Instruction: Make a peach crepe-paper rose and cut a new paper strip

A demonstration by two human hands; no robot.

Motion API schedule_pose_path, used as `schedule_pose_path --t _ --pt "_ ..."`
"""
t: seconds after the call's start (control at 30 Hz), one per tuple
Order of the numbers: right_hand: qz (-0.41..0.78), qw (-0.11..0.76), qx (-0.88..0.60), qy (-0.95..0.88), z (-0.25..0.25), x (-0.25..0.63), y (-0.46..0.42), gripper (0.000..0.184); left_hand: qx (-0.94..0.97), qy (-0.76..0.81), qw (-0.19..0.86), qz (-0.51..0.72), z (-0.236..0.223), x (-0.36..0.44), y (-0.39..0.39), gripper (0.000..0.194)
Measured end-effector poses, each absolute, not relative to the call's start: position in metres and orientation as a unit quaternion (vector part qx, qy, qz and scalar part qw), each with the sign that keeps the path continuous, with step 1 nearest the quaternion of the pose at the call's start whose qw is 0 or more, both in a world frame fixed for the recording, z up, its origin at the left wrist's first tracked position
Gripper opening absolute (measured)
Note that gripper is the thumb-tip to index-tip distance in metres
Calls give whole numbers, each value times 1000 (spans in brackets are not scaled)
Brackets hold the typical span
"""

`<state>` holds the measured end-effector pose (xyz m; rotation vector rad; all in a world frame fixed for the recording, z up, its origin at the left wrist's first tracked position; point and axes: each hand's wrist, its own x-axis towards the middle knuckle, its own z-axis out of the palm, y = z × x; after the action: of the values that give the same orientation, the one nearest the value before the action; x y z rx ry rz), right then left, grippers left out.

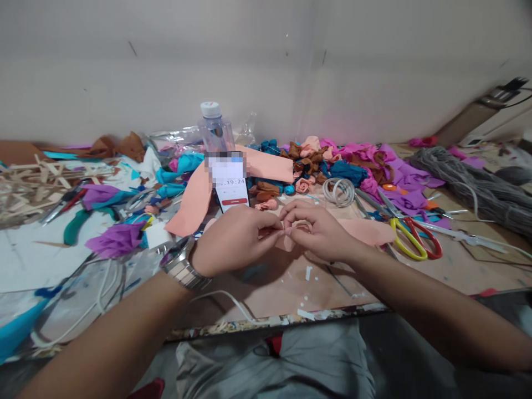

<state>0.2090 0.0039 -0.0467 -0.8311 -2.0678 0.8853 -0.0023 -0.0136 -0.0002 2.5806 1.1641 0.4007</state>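
I see my left hand (233, 239) and right hand (320, 233) pinched shut together on a small peach scrap (286, 239), probably to roll it. Scissors (409, 238) lie just right of that pinch, within reach.

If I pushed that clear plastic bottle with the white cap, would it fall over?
Probably. The clear plastic bottle with the white cap stands upright and narrow, so it looks tippy. It appears light, and once down, its round body would likely roll into the peach paper sheet.
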Motion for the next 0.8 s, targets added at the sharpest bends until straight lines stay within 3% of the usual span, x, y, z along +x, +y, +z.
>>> schedule_pose_path --t 0.27,0.8 --pt "358 356 -317 -803 -45 207 2 16 937 332 9 108 -10 0 -12 25" --pt "290 352 -336 -824 -48 214 6 12 889 404 188 108 3 -9 -3 24"
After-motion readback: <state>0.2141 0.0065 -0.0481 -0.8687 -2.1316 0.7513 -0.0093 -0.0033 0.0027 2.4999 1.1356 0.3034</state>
